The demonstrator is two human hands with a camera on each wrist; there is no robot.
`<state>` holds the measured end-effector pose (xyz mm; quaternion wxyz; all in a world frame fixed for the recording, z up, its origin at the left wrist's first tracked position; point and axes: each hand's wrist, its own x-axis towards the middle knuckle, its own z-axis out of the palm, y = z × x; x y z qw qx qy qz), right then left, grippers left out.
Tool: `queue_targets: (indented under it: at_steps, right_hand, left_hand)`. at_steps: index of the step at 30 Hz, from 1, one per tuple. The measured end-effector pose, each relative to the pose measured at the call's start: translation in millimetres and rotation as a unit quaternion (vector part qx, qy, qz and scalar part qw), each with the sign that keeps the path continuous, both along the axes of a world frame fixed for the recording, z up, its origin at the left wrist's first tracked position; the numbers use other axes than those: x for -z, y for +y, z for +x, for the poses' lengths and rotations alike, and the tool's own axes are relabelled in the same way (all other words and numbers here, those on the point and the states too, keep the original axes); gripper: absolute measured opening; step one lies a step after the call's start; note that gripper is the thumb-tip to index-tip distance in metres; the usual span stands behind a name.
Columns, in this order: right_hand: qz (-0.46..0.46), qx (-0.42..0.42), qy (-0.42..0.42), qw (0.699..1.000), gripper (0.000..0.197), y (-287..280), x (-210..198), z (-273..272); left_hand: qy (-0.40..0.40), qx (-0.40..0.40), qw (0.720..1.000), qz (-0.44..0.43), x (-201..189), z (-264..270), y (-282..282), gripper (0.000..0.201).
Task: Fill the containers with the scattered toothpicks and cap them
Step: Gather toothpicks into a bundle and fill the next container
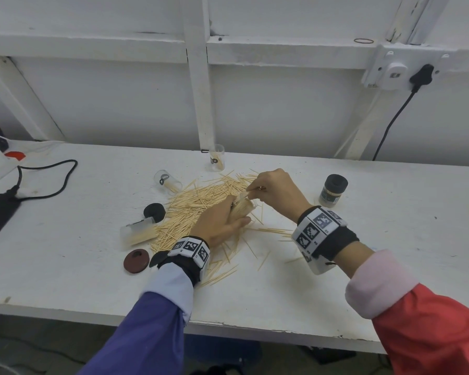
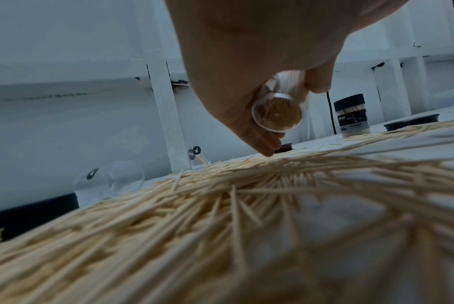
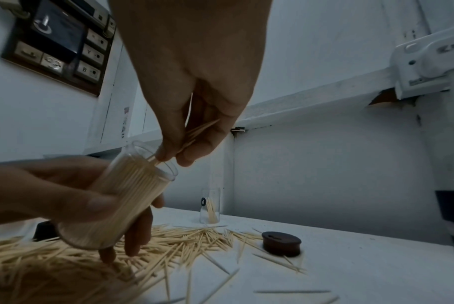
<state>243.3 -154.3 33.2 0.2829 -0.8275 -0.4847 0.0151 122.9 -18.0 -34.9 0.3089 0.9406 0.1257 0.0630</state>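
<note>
Toothpicks (image 1: 201, 209) are seen from the head view spread in a loose heap across the white worktop (image 1: 336, 280). Above the heap, a clear container (image 1: 243, 207) packed with toothpicks is grasped by the left hand (image 1: 220, 223), and a few more toothpicks are pinched at its mouth by the right hand (image 1: 276, 190). An upright container (image 1: 217, 157) with a few toothpicks is set at the wall, a lying container (image 1: 165, 180) is found at the heap's far left edge, and a capped container (image 1: 333, 190) is placed well to the right. A black cap (image 1: 154, 211) and a brown cap (image 1: 136, 261) are laid left of the heap.

From the left wrist, the held container's round base (image 2: 277, 112) is shown, with fingers (image 2: 256, 139) curled round its side.

From the right wrist, the container (image 3: 124, 197) is seen tilted and nearly full, its mouth met by toothpicks pinched between thumb and fingers (image 3: 168, 144) of the right hand (image 3: 194, 72).
</note>
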Motion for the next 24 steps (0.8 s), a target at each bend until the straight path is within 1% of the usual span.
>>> queue_targets:
  at_steps: [5,11,14,18,21,24]
  right_hand:
    - [0.027,0.014,0.017,0.999,0.013,-0.1,2.1,-1.7]
    - [0.038,0.001,0.018,0.999,0.013,0.4,-0.5,-4.7]
    - [0.029,-0.002,0.017,0.999,0.013,0.8,0.4,-4.9]
    - [-0.016,-0.001,0.01,1.0,0.012,3.0,-1.4,-2.9]
    - [-0.014,0.004,0.044,0.999,0.016,5.6,-4.6,1.1]
    - [-0.01,0.001,0.078,0.997,0.014,8.8,-6.8,4.7]
  left_hand:
    - [-0.017,-0.013,1.0,-0.005,0.1,0.0,1.0,0.035]
    - [-0.029,-0.022,0.999,0.0,2.3,0.1,3.1,0.041]
    - [-0.026,-0.033,0.999,0.012,2.3,0.8,4.1,0.05]
    - [-0.016,-0.007,1.0,0.009,4.4,1.1,4.9,0.055]
    - [-0.019,0.009,1.0,0.006,3.6,0.8,4.9,0.054]
    - [-0.025,0.019,0.999,0.005,2.3,-0.6,4.2,0.05]
